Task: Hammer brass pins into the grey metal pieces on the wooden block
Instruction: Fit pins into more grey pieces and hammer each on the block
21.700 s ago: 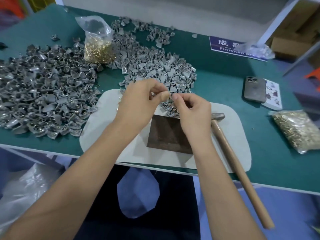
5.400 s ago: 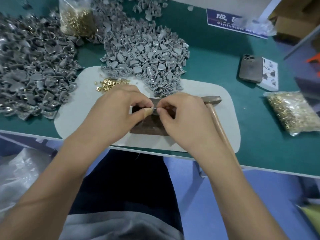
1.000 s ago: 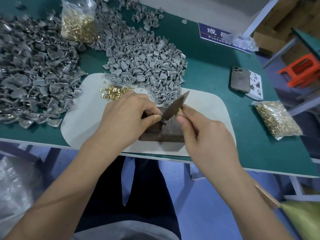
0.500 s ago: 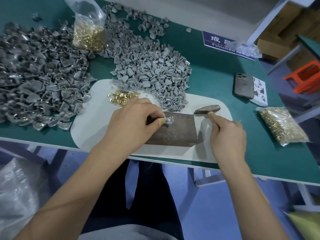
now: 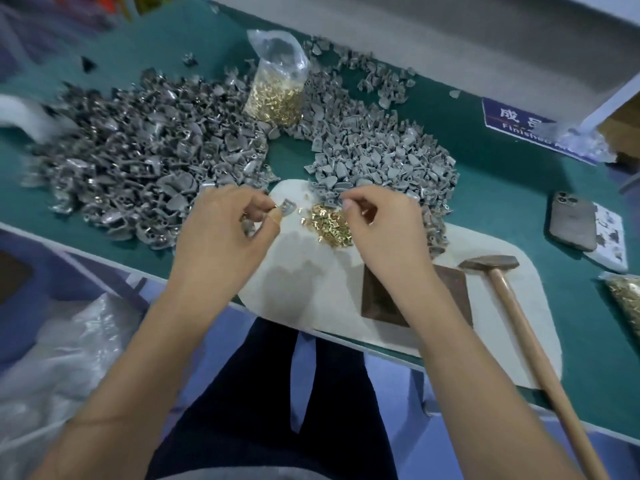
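My left hand [image 5: 225, 237] pinches one grey metal piece [image 5: 287, 206] between thumb and fingers, above the white mat's [image 5: 304, 289] left end. My right hand [image 5: 381, 230] hovers with curled fingers over a small heap of loose brass pins [image 5: 329, 221]; whether it pinches one is hidden. The dark wooden block [image 5: 450, 289] lies on the mat, partly covered by my right forearm, with nothing visible on it. To the block's right the hammer [image 5: 490, 263] rests on the mat, its wooden handle pointing toward me.
A darker, shinier pile of metal pieces [image 5: 138, 161] spreads at the left and a matte grey pile [image 5: 381, 157] behind the mat. A bag of brass pins [image 5: 277, 95] stands between them. A phone [image 5: 571, 221] and another pin bag [image 5: 627, 299] lie at the right.
My left hand lifted the grey piece off the block and carried it left. My right hand let go of the hammer, which now lies on the mat, and moved over the loose pins.
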{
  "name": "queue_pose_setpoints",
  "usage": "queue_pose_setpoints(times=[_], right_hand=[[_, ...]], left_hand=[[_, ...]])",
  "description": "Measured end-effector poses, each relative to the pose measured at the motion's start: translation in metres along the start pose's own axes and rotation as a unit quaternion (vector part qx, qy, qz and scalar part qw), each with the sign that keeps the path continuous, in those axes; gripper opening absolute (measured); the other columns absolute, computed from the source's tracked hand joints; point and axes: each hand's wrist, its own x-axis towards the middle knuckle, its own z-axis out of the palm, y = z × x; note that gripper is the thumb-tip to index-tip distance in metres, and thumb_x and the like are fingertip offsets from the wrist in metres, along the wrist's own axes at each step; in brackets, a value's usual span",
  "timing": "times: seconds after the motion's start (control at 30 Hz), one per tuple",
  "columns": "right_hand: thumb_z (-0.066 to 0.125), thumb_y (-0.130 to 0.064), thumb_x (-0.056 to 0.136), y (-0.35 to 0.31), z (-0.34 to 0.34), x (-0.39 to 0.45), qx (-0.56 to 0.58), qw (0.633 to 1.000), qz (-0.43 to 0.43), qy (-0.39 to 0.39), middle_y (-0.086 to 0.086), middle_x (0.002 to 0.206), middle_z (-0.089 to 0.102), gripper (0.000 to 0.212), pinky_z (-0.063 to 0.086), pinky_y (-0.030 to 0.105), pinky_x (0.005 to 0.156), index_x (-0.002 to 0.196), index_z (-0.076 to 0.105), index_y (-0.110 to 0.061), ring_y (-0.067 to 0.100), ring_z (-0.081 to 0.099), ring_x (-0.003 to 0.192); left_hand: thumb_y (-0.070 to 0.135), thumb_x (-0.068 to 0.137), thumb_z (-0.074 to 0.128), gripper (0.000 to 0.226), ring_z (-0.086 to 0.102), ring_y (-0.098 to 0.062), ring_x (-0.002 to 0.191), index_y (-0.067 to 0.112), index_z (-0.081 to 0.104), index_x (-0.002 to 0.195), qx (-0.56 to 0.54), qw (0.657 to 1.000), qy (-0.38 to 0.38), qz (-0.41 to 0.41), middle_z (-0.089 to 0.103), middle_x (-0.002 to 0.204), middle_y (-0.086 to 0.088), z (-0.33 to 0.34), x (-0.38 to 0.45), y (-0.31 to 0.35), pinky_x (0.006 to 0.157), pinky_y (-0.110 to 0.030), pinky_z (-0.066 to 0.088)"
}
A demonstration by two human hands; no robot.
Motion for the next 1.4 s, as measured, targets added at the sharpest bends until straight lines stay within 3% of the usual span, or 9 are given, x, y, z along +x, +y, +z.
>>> queue_pose_setpoints(times=[0.23, 0.4, 0.57, 0.67, 0.83, 0.97, 1.23, 1.4], right_hand=[[0.063, -0.017, 0.096, -0.006, 0.031, 0.033, -0.069, 0.996, 0.022, -0.053, -0.005, 0.093, 0.076, 0.016, 0.059, 0.040, 0.081, 0.098, 0.078, -0.023, 0.017, 0.069, 0.087], [0.063, -0.023, 0.098, -0.007, 0.043, 0.049, -0.182, 0.981, 0.016, -0.057, -0.004, 0.096, 0.072, 0.015, 0.050, 0.031, 0.069, 0.098, 0.077, -0.027, 0.022, 0.067, 0.089], [0.065, -0.029, 0.097, -0.009, 0.045, 0.059, -0.219, 0.973, -0.012, -0.069, -0.007, 0.104, 0.073, 0.015, 0.045, 0.028, 0.068, 0.103, 0.077, -0.034, 0.019, 0.067, 0.094], [0.066, -0.032, 0.095, -0.010, 0.044, 0.058, -0.209, 0.977, -0.014, -0.050, -0.011, 0.098, 0.072, 0.012, 0.040, 0.026, 0.065, 0.095, 0.078, -0.036, 0.014, 0.064, 0.085], [0.064, -0.030, 0.093, -0.006, 0.042, 0.052, -0.168, 0.985, -0.008, -0.045, -0.014, 0.092, 0.071, 0.013, 0.042, 0.028, 0.064, 0.093, 0.076, -0.035, 0.013, 0.064, 0.084], [0.059, -0.028, 0.095, -0.003, 0.047, 0.051, -0.155, 0.987, -0.020, -0.033, -0.013, 0.096, 0.069, 0.016, 0.043, 0.027, 0.066, 0.095, 0.074, -0.032, 0.012, 0.063, 0.085], [0.060, -0.026, 0.096, 0.002, 0.048, 0.050, -0.125, 0.991, -0.036, -0.033, -0.011, 0.099, 0.068, 0.014, 0.054, 0.033, 0.074, 0.098, 0.073, -0.030, 0.012, 0.063, 0.089], [0.059, -0.027, 0.095, 0.003, 0.049, 0.051, -0.102, 0.994, -0.024, -0.020, -0.011, 0.099, 0.069, 0.016, 0.049, 0.030, 0.071, 0.099, 0.074, -0.030, 0.010, 0.062, 0.088]], left_hand=[[0.041, 0.094, 0.061, 0.016, 0.059, -0.025, 0.087, 0.028, 0.070, 0.089, 0.072, 0.994, 0.041, -0.064, 0.063, 0.081, 0.010, -0.029, 0.011, -0.037, 0.079, -0.044, 0.051], [0.046, 0.095, 0.061, 0.020, 0.046, -0.017, 0.099, 0.029, 0.067, 0.102, 0.070, 0.992, 0.079, -0.072, 0.060, 0.086, 0.013, -0.025, 0.009, -0.039, 0.088, -0.042, 0.042], [0.037, 0.096, 0.063, 0.012, 0.052, -0.018, 0.096, 0.027, 0.067, 0.101, 0.036, 0.996, 0.074, -0.037, 0.060, 0.088, 0.012, -0.016, 0.006, -0.032, 0.092, -0.034, 0.038], [0.030, 0.096, 0.064, 0.008, 0.053, -0.018, 0.093, 0.025, 0.067, 0.102, 0.006, 0.998, 0.060, -0.007, 0.059, 0.087, 0.011, -0.009, 0.002, -0.024, 0.086, -0.027, 0.037], [0.026, 0.094, 0.066, 0.009, 0.050, -0.016, 0.094, 0.024, 0.067, 0.103, -0.016, 0.999, 0.032, 0.035, 0.059, 0.089, 0.011, 0.012, -0.001, -0.013, 0.082, -0.031, 0.043], [0.027, 0.093, 0.065, 0.006, 0.051, -0.020, 0.094, 0.025, 0.069, 0.097, 0.045, 0.998, 0.008, 0.045, 0.062, 0.090, 0.011, 0.033, -0.009, -0.008, 0.085, -0.038, 0.040], [0.027, 0.091, 0.068, 0.006, 0.052, -0.022, 0.098, 0.028, 0.070, 0.096, 0.148, 0.987, 0.033, 0.060, 0.065, 0.095, 0.010, 0.044, -0.007, -0.014, 0.082, -0.037, 0.028], [0.023, 0.091, 0.068, 0.004, 0.054, -0.026, 0.096, 0.026, 0.070, 0.094, 0.162, 0.983, 0.034, 0.075, 0.066, 0.094, 0.007, 0.042, -0.008, -0.010, 0.081, -0.038, 0.029]])
